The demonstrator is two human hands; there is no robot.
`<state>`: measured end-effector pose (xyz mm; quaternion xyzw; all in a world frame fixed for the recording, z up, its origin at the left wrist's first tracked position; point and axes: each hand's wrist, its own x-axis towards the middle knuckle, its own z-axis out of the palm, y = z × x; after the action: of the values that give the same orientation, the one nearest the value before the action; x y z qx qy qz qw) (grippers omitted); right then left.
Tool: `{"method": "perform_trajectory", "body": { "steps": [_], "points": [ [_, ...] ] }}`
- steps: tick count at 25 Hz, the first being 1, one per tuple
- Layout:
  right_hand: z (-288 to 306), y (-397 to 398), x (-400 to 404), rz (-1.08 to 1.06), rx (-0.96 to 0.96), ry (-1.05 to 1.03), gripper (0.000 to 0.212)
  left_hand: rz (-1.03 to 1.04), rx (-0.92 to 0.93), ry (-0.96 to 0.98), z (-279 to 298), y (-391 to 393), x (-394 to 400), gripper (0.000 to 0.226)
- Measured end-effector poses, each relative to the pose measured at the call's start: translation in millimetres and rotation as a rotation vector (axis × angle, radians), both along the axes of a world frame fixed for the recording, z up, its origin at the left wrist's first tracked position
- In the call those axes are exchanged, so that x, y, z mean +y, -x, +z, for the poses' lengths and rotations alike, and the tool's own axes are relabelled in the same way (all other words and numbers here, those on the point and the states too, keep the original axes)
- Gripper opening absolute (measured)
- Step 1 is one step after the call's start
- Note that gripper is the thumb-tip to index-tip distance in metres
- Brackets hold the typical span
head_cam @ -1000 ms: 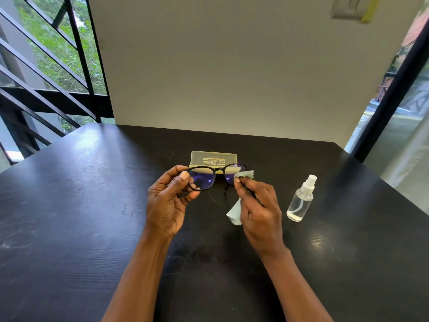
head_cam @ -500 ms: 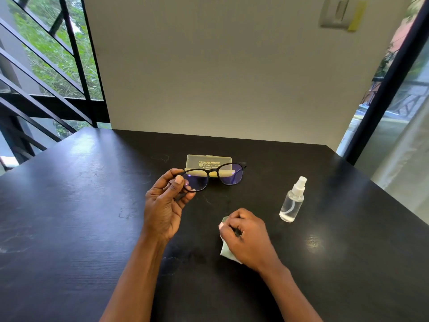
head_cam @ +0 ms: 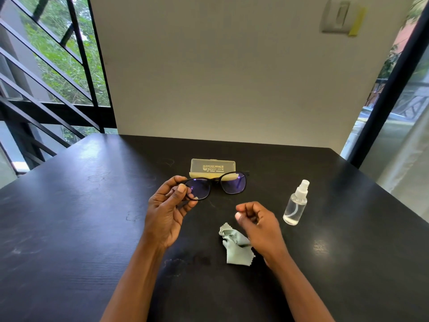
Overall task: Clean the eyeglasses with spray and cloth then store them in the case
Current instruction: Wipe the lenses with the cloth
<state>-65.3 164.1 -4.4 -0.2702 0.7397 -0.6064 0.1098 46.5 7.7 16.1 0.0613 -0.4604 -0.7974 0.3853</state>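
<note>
Cloth [head_cam: 236,246] now beside right hand [head_cam: 260,225]

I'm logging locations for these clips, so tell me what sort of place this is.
Probably a home or office corner beside large windows, not a workshop: a dark wood-grain table pushed against a plain cream wall, black metal window bars with greenery outside, and a wall switch plate.

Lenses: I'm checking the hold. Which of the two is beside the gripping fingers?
The left lens: the left hand pinches the frame at its outer rim. The right lens hangs free, untouched.
</note>
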Motion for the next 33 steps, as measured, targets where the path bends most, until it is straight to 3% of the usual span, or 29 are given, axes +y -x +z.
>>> {"method": "perform_trajectory", "body": {
  "steps": [2,4,10,14,18,24,29,33],
  "points": [
    [5,8,1,-0.077,-0.114,0.074,0.014,-0.024,0.003,0.012,0,-3,1,0.02],
    [14,19,2,-0.121,-0.371,0.24,0.013,-0.051,0.012,0.014,1,-5,1,0.024],
    [34,35,-2,-0.032,-0.96,0.54,0.027,-0.146,-0.01,0.061,-1,-11,-2,0.02],
    [43,37,-3,0.022,-1.107,0.684,0.017,-0.227,-0.068,0.118,-1,-16,-5,0.017],
    [50,38,2,0.072,-1.187,0.757,0.027,-0.259,-0.114,0.121,-5,-19,-12,0.019],
    [79,30,5,0.123,-1.066,0.797,0.011,-0.185,-0.167,0.083,-4,-13,-14,0.025],
    [100,16,1,0.149,-0.76,0.729,0.014,-0.013,-0.272,0.037,3,-4,-5,0.024],
    [102,4,-3,0.156,-0.408,0.591,0.016,0.148,-0.358,0.198,19,-3,10,0.016]
  ]
}}
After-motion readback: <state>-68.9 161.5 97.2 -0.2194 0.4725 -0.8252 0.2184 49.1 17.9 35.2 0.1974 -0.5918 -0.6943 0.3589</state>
